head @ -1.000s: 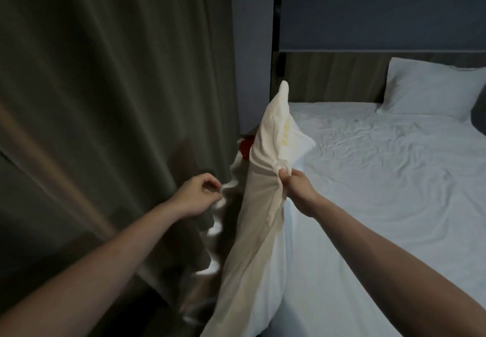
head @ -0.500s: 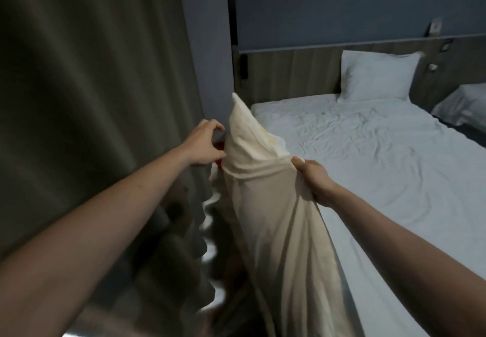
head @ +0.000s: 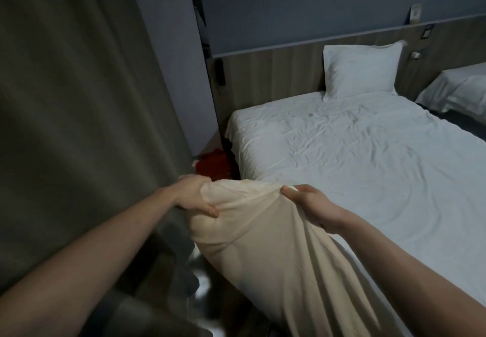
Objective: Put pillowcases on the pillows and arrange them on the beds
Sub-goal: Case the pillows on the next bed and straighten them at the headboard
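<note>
Since half a second ago, your left hand (head: 193, 196) has dropped from the raised corner and now grips the left top corner of the cream fabric pillow in its cream pillowcase (head: 263, 244), thumb pressed on the near face, fingers wrapped behind. Your right hand (head: 307, 205) holds the right top corner, fingers curled into a bunched fold of the cloth. Where the pillow stood up in a peak, its top edge now sags level between your two hands.

Position of the pillow: it is held in the air over the near left edge of the white-sheeted bed (head: 368, 165), its lower part hanging down past the mattress side toward the bottom of the view. Whether it touches the mattress cannot be told.

Other items noted: a white cased pillow (head: 361, 71) stands upright against the wood-panel headboard (head: 276, 73) at the head of that bed. A second white bed (head: 457, 92) shows at the right edge, apart from the first. A grey-brown pleated curtain (head: 79, 100) fills the left side, just beside your left forearm. A red cloth item (head: 214, 164) lies on the floor between curtain and bed.
</note>
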